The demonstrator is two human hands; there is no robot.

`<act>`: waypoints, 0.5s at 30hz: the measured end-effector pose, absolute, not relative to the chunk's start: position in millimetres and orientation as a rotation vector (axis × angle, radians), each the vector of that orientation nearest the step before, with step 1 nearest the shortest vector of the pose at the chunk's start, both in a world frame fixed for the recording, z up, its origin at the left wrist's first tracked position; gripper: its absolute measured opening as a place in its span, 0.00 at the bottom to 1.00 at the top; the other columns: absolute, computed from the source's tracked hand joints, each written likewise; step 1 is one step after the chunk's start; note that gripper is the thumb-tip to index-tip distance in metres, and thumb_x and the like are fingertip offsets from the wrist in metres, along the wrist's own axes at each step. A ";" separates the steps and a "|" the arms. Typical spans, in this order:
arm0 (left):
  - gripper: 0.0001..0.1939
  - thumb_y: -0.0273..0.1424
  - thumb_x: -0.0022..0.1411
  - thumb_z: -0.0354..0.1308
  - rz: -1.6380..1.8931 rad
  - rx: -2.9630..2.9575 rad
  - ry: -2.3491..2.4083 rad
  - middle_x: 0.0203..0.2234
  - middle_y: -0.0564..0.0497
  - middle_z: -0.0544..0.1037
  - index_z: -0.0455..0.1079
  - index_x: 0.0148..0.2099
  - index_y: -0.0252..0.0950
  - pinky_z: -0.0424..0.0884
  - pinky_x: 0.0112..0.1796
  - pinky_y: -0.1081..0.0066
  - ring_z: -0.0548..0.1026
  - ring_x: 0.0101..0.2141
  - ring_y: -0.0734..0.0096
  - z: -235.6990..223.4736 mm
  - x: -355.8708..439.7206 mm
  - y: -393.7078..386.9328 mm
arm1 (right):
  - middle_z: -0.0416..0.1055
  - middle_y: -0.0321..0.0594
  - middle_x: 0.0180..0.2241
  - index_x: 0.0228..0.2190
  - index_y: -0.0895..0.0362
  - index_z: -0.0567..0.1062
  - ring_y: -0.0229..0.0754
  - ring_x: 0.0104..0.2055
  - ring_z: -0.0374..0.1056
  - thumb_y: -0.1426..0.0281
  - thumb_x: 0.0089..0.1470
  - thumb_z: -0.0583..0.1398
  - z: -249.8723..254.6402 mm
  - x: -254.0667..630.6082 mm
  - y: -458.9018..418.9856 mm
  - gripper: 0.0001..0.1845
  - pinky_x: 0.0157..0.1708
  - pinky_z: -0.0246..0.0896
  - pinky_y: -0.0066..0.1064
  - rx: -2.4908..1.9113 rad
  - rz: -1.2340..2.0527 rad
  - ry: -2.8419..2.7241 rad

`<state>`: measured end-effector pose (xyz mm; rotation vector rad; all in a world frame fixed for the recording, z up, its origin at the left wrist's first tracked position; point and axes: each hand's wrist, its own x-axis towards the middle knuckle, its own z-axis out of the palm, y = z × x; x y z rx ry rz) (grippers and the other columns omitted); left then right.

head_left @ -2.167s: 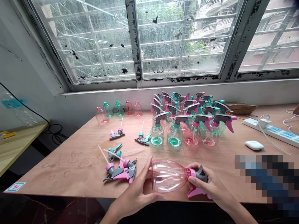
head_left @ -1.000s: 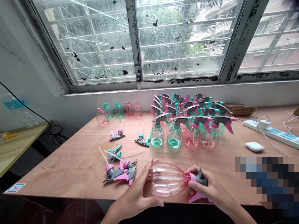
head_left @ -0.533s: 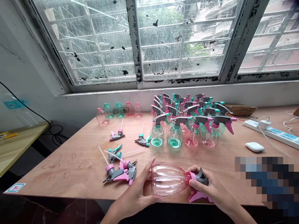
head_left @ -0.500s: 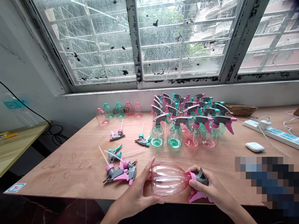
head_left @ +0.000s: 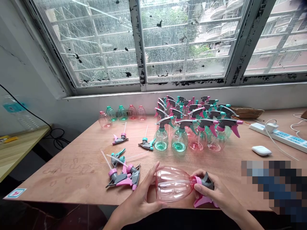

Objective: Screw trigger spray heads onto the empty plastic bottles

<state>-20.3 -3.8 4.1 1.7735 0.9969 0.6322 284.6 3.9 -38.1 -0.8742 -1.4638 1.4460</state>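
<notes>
A clear pink bottle (head_left: 174, 183) lies sideways above the table's front edge, its neck pointing right. My left hand (head_left: 141, 199) grips it around the base, thumb below and fingers above. At the neck, my right hand (head_left: 216, 193) is closed on a spray head (head_left: 206, 182) with a grey body, pink collar and pink trigger. The collar sits against the bottle's mouth; whether its thread is engaged I cannot tell. Left of my left hand lies a small pile of loose spray heads (head_left: 117, 177), pink-and-grey and green-and-grey, with straws attached.
Several finished spray bottles (head_left: 179, 140) stand grouped at the back middle. Open pink and green bottles (head_left: 122, 113) line the back left. Two more spray heads (head_left: 146, 144) lie between. To the right are a white case (head_left: 261, 150), a power strip (head_left: 278, 135) and a wooden tray (head_left: 247, 112).
</notes>
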 end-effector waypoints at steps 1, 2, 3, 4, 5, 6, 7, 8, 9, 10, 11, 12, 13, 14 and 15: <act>0.53 0.33 0.61 0.67 0.633 1.786 0.994 0.72 0.48 0.50 0.33 0.74 0.50 0.47 0.68 0.57 0.52 0.70 0.54 3.9 -20.2 -4.0 | 0.77 0.38 0.27 0.41 0.58 0.73 0.45 0.30 0.71 0.58 0.64 0.67 -38.1 284.5 3.8 0.17 0.31 0.66 0.31 -0.876 1.449 -1.463; 0.53 0.33 0.62 0.66 0.636 1.796 0.990 0.72 0.48 0.50 0.33 0.74 0.50 0.47 0.68 0.57 0.53 0.69 0.55 3.5 -20.0 -4.2 | 0.77 0.38 0.27 0.41 0.59 0.73 0.45 0.30 0.71 0.58 0.64 0.67 -38.0 284.5 3.7 0.17 0.31 0.66 0.31 -0.879 1.449 -1.464; 0.53 0.33 0.62 0.66 0.640 1.800 0.984 0.72 0.47 0.50 0.32 0.74 0.50 0.47 0.68 0.58 0.53 0.69 0.55 2.9 -19.8 -4.3 | 0.77 0.38 0.28 0.41 0.59 0.73 0.45 0.30 0.71 0.58 0.64 0.67 -38.0 284.5 3.6 0.17 0.32 0.66 0.31 -0.883 1.447 -1.466; 0.54 0.33 0.61 0.67 0.642 1.797 0.977 0.72 0.47 0.50 0.32 0.74 0.50 0.47 0.68 0.58 0.53 0.69 0.56 2.4 -19.5 -4.4 | 0.77 0.38 0.28 0.41 0.59 0.73 0.45 0.30 0.71 0.57 0.64 0.67 -37.9 284.4 3.5 0.17 0.32 0.66 0.31 -0.885 1.446 -1.469; 0.55 0.34 0.61 0.68 0.645 1.788 0.968 0.72 0.47 0.50 0.32 0.74 0.50 0.48 0.68 0.58 0.53 0.70 0.56 2.0 -19.3 -4.4 | 0.77 0.38 0.28 0.41 0.59 0.73 0.45 0.30 0.71 0.57 0.64 0.67 -37.8 284.4 3.4 0.17 0.32 0.66 0.31 -0.887 1.445 -1.471; 0.56 0.34 0.60 0.69 0.650 1.775 0.958 0.73 0.47 0.49 0.32 0.74 0.50 0.48 0.68 0.58 0.52 0.70 0.55 1.6 -19.1 -4.3 | 0.77 0.38 0.28 0.41 0.59 0.73 0.45 0.30 0.71 0.57 0.64 0.67 -37.8 284.4 3.2 0.17 0.32 0.66 0.31 -0.887 1.446 -1.473; 0.56 0.35 0.59 0.70 0.655 1.761 0.952 0.73 0.48 0.48 0.33 0.74 0.50 0.47 0.68 0.58 0.51 0.70 0.55 1.3 -19.0 -4.2 | 0.76 0.38 0.27 0.41 0.59 0.73 0.45 0.30 0.71 0.57 0.64 0.66 -37.8 284.4 3.1 0.17 0.32 0.66 0.31 -0.888 1.448 -1.475; 0.56 0.36 0.58 0.70 0.660 1.749 0.949 0.73 0.48 0.48 0.33 0.74 0.51 0.47 0.68 0.58 0.50 0.70 0.55 1.1 -18.9 -4.0 | 0.76 0.38 0.27 0.41 0.59 0.73 0.45 0.30 0.70 0.57 0.64 0.66 -37.8 284.5 3.0 0.18 0.32 0.66 0.32 -0.888 1.450 -1.477; 0.56 0.36 0.58 0.70 0.662 1.742 0.950 0.73 0.48 0.47 0.34 0.74 0.51 0.46 0.69 0.58 0.48 0.71 0.55 1.0 -19.0 -3.8 | 0.76 0.38 0.27 0.41 0.59 0.74 0.45 0.30 0.70 0.57 0.64 0.66 -37.8 284.5 2.8 0.18 0.32 0.65 0.32 -0.890 1.452 -1.477; 0.55 0.36 0.59 0.69 0.663 1.738 0.955 0.73 0.49 0.47 0.35 0.74 0.51 0.45 0.69 0.57 0.48 0.71 0.55 1.0 -19.1 -3.6 | 0.76 0.37 0.27 0.41 0.59 0.74 0.45 0.30 0.70 0.57 0.64 0.66 -37.9 284.5 2.7 0.18 0.32 0.65 0.32 -0.893 1.452 -1.476; 0.54 0.36 0.59 0.69 0.660 1.737 0.961 0.73 0.49 0.48 0.35 0.74 0.51 0.45 0.69 0.57 0.48 0.71 0.54 1.1 -19.3 -3.4 | 0.76 0.38 0.27 0.41 0.59 0.74 0.45 0.30 0.70 0.57 0.63 0.66 -38.0 284.5 2.7 0.18 0.32 0.65 0.32 -0.896 1.451 -1.474; 0.54 0.35 0.59 0.69 0.652 1.737 0.966 0.73 0.49 0.48 0.35 0.74 0.51 0.45 0.69 0.57 0.48 0.71 0.54 1.4 -19.5 -3.2 | 0.76 0.38 0.27 0.41 0.59 0.73 0.46 0.30 0.70 0.57 0.63 0.67 -38.2 284.5 2.7 0.18 0.31 0.65 0.32 -0.897 1.450 -1.472; 0.54 0.35 0.60 0.69 0.643 1.740 0.970 0.73 0.49 0.48 0.34 0.74 0.51 0.47 0.68 0.57 0.49 0.71 0.54 1.7 -19.8 -3.1 | 0.76 0.38 0.27 0.41 0.59 0.73 0.46 0.30 0.70 0.57 0.63 0.67 -38.3 284.5 2.7 0.18 0.31 0.65 0.32 -0.898 1.447 -1.471; 0.54 0.33 0.60 0.68 0.637 1.747 0.975 0.73 0.49 0.48 0.34 0.74 0.51 0.48 0.68 0.58 0.50 0.70 0.54 2.2 -19.9 -3.0 | 0.76 0.38 0.27 0.41 0.58 0.73 0.46 0.30 0.71 0.56 0.63 0.67 -38.4 284.4 2.9 0.18 0.31 0.65 0.32 -0.898 1.443 -1.469; 0.54 0.32 0.60 0.68 0.635 1.759 0.983 0.73 0.50 0.48 0.33 0.74 0.52 0.49 0.68 0.59 0.50 0.70 0.54 2.7 -20.0 -3.0 | 0.76 0.38 0.27 0.41 0.58 0.73 0.46 0.29 0.71 0.56 0.63 0.67 -38.4 284.2 3.0 0.18 0.31 0.66 0.32 -0.898 1.439 -1.468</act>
